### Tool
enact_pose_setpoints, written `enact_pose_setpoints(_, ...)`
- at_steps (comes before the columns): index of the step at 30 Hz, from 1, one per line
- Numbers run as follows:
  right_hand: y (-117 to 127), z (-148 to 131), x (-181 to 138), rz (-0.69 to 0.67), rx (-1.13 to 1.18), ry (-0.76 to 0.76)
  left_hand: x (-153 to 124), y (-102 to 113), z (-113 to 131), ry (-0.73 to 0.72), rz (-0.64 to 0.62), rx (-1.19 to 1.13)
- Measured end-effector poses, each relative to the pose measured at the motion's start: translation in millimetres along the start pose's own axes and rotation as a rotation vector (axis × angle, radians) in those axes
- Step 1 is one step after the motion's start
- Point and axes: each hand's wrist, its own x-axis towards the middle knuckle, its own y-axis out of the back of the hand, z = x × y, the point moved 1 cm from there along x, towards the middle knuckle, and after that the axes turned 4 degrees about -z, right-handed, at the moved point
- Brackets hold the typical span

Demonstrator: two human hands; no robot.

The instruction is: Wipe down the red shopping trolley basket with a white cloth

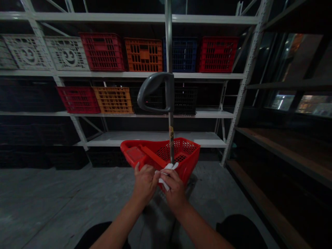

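Both hands meet at the near side of a red plastic shopping-cart basket, low in front of me. My right hand is closed, pinching a crumpled white cloth or tissue whose ends stick out above and below the fingers. Against its left side, my left hand is closed too, the thumb and curled fingers at the edge of the white piece. Just behind the fingers, an upright metal pole rises from the basket. A grey loop handle is fixed to the pole higher up.
White shelving stands ahead, bearing red, orange, blue and white crates, such as an orange crate. To the right is a dark rack with brown-edged shelves. Grey concrete floor lies below. My knees show at the bottom edge.
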Motion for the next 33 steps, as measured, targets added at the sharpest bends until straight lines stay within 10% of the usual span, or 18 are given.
enact_pose_setpoints(10,42.0,75.1,-15.8,0.204,-0.104,-0.245,-2.9,8.3,-27.9,-0.071,0.061,-0.032)
enact_pose_setpoints(16,14.7,58.7,8.0,0.034,-0.006,-0.188,-2.6,8.7,-35.8,-0.130,0.086,-0.056)
enact_pose_setpoints(23,43.9,121.5,-7.3,0.032,-0.251,-0.363,-5.1,16.0,-48.4,-0.159,0.066,-0.089)
enact_pose_setpoints(33,12.1,65.1,5.9,-0.103,-0.063,-0.173,2.1,18.4,-75.1,-0.219,0.023,-0.064)
